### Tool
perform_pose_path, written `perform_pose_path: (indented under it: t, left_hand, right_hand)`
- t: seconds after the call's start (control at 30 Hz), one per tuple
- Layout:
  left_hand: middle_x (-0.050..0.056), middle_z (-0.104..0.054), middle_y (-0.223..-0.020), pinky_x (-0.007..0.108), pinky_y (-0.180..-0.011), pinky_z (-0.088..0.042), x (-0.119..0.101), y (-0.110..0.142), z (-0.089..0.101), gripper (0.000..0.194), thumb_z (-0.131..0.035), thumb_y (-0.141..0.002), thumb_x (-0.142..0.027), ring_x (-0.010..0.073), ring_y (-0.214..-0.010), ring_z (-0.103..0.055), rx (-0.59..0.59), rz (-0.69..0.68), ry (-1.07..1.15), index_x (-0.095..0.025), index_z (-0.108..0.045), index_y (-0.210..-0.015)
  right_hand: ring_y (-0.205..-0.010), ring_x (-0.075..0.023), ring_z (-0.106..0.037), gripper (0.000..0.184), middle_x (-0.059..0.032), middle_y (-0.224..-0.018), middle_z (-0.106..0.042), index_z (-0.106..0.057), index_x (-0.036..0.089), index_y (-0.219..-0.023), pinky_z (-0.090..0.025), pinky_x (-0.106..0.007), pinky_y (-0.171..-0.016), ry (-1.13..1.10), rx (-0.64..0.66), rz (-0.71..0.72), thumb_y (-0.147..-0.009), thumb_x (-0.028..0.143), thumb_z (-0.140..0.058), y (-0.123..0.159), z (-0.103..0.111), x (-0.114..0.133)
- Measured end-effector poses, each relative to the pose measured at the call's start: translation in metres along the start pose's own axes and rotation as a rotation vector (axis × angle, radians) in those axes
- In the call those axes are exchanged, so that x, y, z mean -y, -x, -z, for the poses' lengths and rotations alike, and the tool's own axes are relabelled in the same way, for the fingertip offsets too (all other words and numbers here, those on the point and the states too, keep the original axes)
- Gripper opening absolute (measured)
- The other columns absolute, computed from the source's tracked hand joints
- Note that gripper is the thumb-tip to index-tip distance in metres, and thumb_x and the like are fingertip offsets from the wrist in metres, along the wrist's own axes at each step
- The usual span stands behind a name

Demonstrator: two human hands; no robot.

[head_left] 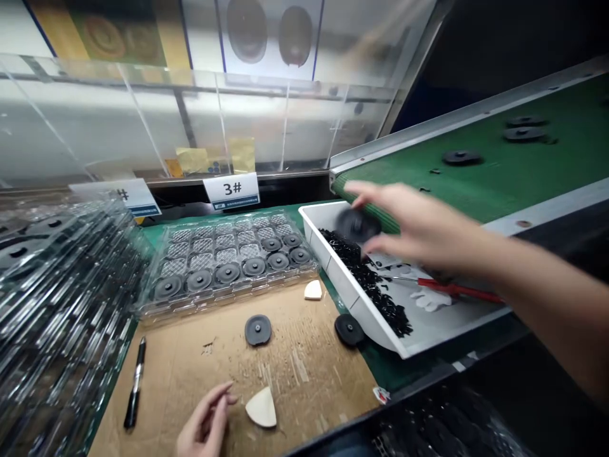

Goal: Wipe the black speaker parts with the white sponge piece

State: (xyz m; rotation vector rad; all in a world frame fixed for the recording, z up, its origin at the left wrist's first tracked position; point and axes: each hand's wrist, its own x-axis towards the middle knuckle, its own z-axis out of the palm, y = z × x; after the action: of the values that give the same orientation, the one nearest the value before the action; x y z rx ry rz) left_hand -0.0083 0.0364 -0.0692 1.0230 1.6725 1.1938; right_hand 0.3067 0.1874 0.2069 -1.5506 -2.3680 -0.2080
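My right hand (409,222) reaches out over the white bin (352,298) at the end of the green conveyor belt (499,171), with its fingers closed round a black round disc (354,225). My left hand (207,422) rests on the brown cardboard mat (295,374) near the front edge, fingers loosely curled and holding nothing, next to a cream wedge-shaped piece (261,407). Two more black discs lie on the mat, one in the middle (257,330) and one beside the bin (349,329).
A clear blister tray (228,260) holds several black discs in its front rows. Stacks of clear trays (52,304) fill the left side. A black pen (136,384) lies on the mat. The bin holds black scraps (375,285) and a red-handled tool (451,289). More discs (523,133) ride the belt.
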Motion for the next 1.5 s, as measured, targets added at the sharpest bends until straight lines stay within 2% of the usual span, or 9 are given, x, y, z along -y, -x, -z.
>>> perform_pose_path:
  t: [0.13, 0.23, 0.37, 0.5, 0.77, 0.9, 1.0, 1.23, 1.5]
  left_hand:
    - [0.009, -0.069, -0.112, 0.030, -0.085, -0.049, -0.044, 0.036, -0.036, 0.048, -0.073, -0.061, -0.045, 0.0254, -0.106, -0.060, 0.240, 0.068, 0.498, -0.029, -0.066, -0.106]
    - [0.009, -0.061, -0.124, 0.037, -0.096, -0.041, -0.059, 0.048, -0.048, 0.073, -0.080, -0.048, -0.045, 0.0292, -0.119, -0.050, 0.469, 0.230, 0.831, -0.036, -0.058, -0.117]
    - [0.010, -0.058, -0.125, 0.039, -0.089, -0.044, -0.061, 0.048, -0.035, 0.070, -0.079, -0.052, -0.044, 0.0297, -0.109, -0.057, 0.603, 0.474, 0.960, -0.035, -0.057, -0.118]
    - [0.008, -0.062, -0.115, 0.036, -0.082, -0.047, -0.059, 0.045, -0.010, 0.062, -0.078, -0.054, -0.045, 0.0247, -0.095, -0.062, 0.508, 0.576, 0.968, -0.032, -0.062, -0.112]
    - [0.009, -0.067, -0.112, 0.030, -0.075, -0.050, -0.057, 0.052, 0.026, 0.063, -0.081, -0.049, -0.041, 0.0244, -0.086, -0.066, 0.298, 0.583, 1.000, -0.030, -0.064, -0.109]
    - [0.007, -0.070, -0.109, 0.032, -0.080, -0.051, -0.052, 0.053, 0.039, 0.052, -0.078, -0.056, -0.038, 0.0270, -0.095, -0.065, 0.200, 0.613, 1.094, -0.029, -0.066, -0.106]
    - [0.006, -0.070, -0.108, 0.032, -0.085, -0.051, -0.047, 0.049, 0.048, 0.047, -0.077, -0.059, -0.033, 0.0285, -0.101, -0.063, 0.124, 0.628, 1.147, -0.027, -0.067, -0.104]
    - [0.009, -0.067, -0.115, 0.029, -0.087, -0.051, -0.043, 0.047, 0.058, 0.042, -0.074, -0.064, -0.030, 0.0292, -0.108, -0.059, 0.050, 0.608, 1.183, -0.023, -0.067, -0.105]
    - [0.006, -0.069, -0.113, 0.031, -0.087, -0.051, -0.050, 0.052, 0.049, 0.044, -0.076, -0.062, -0.028, 0.0279, -0.106, -0.061, 0.078, 0.597, 1.171, -0.026, -0.067, -0.105]
  right_hand:
    - [-0.119, -0.0219, -0.045, 0.073, -0.0090, -0.125, -0.055, -0.035, 0.018, -0.136, -0.036, -0.034, -0.103, -0.454, 0.248, 0.418, -0.071, 0.010, -0.066, 0.085, -0.071, 0.071]
    - [-0.124, -0.0246, -0.041, 0.078, -0.0105, -0.129, -0.051, -0.022, 0.021, -0.141, -0.032, -0.040, -0.105, -0.637, 0.289, 0.326, -0.075, 0.019, -0.066, 0.124, -0.120, 0.102]
    - [-0.120, -0.0260, -0.044, 0.091, -0.0091, -0.128, -0.050, -0.015, 0.029, -0.142, -0.037, -0.040, -0.101, -0.839, 0.262, 0.122, -0.070, 0.019, -0.071, 0.143, -0.156, 0.133]
    - [-0.119, -0.0238, -0.045, 0.099, -0.0067, -0.128, -0.047, -0.017, 0.033, -0.141, -0.041, -0.035, -0.098, -0.970, 0.305, -0.036, -0.063, 0.015, -0.076, 0.146, -0.166, 0.161]
    - [-0.117, -0.0234, -0.047, 0.097, -0.0079, -0.127, -0.049, -0.016, 0.029, -0.141, -0.041, -0.034, -0.097, -0.977, 0.390, 0.107, -0.066, 0.027, -0.077, 0.133, -0.174, 0.202]
    - [-0.116, -0.0234, -0.048, 0.066, -0.0080, -0.126, -0.051, -0.023, 0.028, -0.140, -0.043, -0.036, -0.095, -0.871, 0.362, 0.190, -0.084, 0.039, -0.057, 0.127, -0.180, 0.198]
    - [-0.095, -0.0213, -0.059, 0.038, -0.0089, -0.107, -0.055, -0.045, 0.028, -0.129, -0.052, -0.033, -0.077, -0.694, 0.317, -0.065, -0.092, 0.033, -0.039, 0.128, -0.199, 0.183]
    - [-0.085, -0.0228, -0.062, 0.024, -0.0116, -0.101, -0.056, -0.063, 0.020, -0.096, -0.053, -0.036, -0.070, -0.647, 0.310, -0.178, -0.087, 0.032, -0.044, 0.151, -0.242, 0.179]
    - [-0.060, -0.0133, -0.058, 0.016, -0.0016, -0.073, -0.063, -0.065, 0.023, -0.093, -0.048, -0.023, -0.055, -0.816, 0.370, -0.084, -0.087, 0.029, -0.051, 0.127, -0.207, 0.190]
